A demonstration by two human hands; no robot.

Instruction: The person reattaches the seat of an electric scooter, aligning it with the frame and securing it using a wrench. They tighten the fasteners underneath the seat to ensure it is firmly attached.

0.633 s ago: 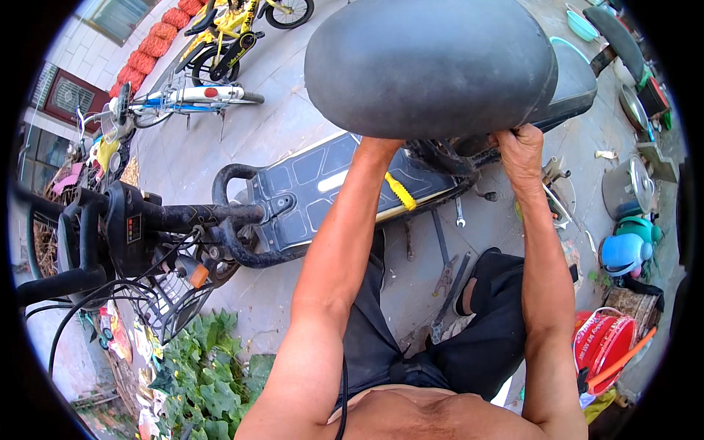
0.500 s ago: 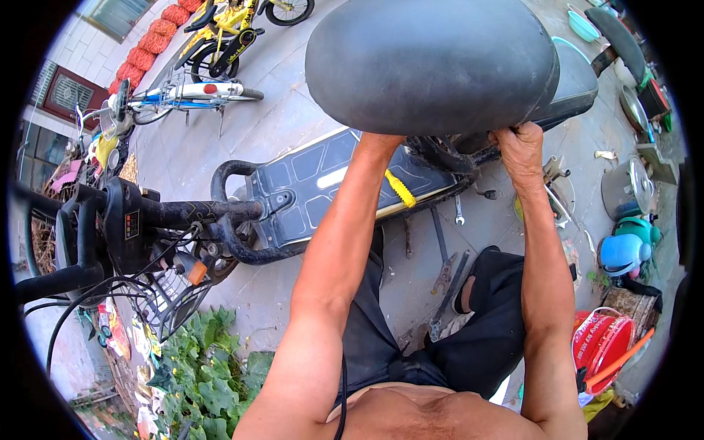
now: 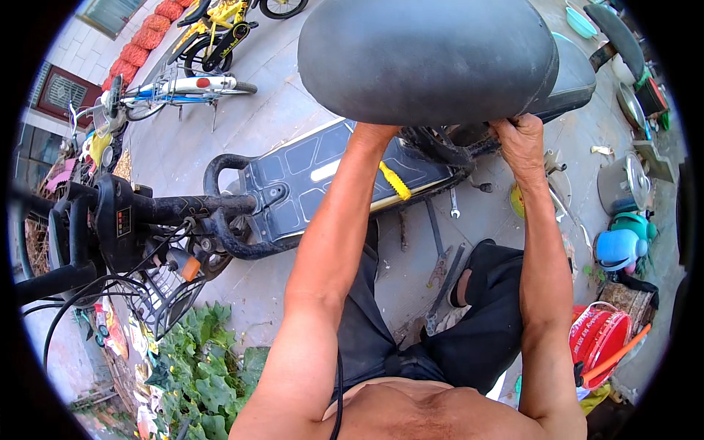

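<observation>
A large rounded black seat is held over an electric scooter. My left hand reaches beneath its near edge, the fingers hidden. My right hand is closed at the right of that edge; what it grips is hidden. Below, the scooter's footboard carries a yellow ridged tool handle. Black handlebars and cables lie at the left, and the scooter's rear seat shows behind the raised one. A wrench and long-handled pliers lie on the paving near my knees.
A blue-white bicycle and yellow bicycle stand at the upper left beside red mesh sacks. A steel pot, blue jug and red bucket stand at the right. A leafy plant grows at lower left.
The view has shifted slightly, so the scene sits higher and a little left. The seat and both hands appear slightly higher against the footboard, with the grip unchanged.
</observation>
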